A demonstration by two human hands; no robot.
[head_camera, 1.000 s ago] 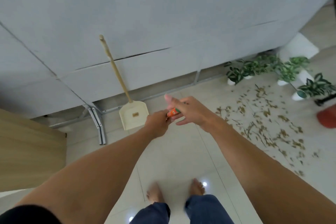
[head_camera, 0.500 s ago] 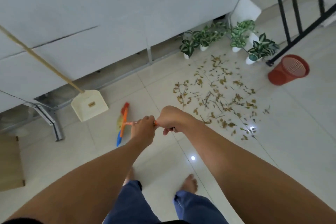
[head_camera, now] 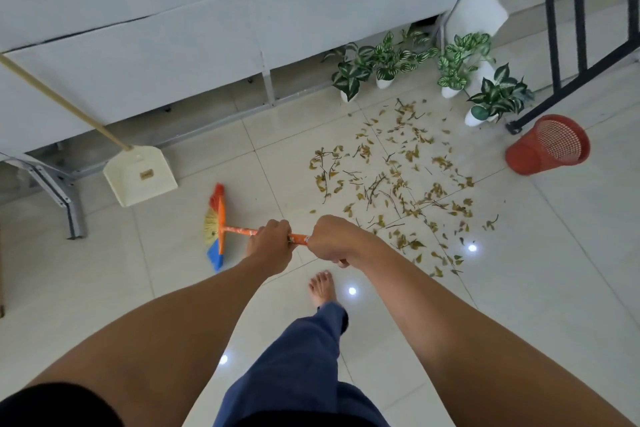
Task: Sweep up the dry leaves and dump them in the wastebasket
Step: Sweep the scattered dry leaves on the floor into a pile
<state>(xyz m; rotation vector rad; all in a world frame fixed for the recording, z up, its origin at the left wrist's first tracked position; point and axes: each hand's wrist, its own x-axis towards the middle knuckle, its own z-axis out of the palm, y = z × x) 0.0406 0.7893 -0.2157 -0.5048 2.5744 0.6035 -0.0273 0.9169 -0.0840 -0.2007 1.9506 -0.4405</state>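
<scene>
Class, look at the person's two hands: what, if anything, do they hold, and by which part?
Both the left hand and right hand grip the broom by its orange handle; its bristles are free.

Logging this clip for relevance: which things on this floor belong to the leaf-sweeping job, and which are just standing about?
For the job:
broom, gripped by left hand and right hand
dry leaves scattered on the tiles
dustpan by the wall
red wastebasket

Standing about:
potted plants
black railing
grey wall panels
metal bracket
</scene>
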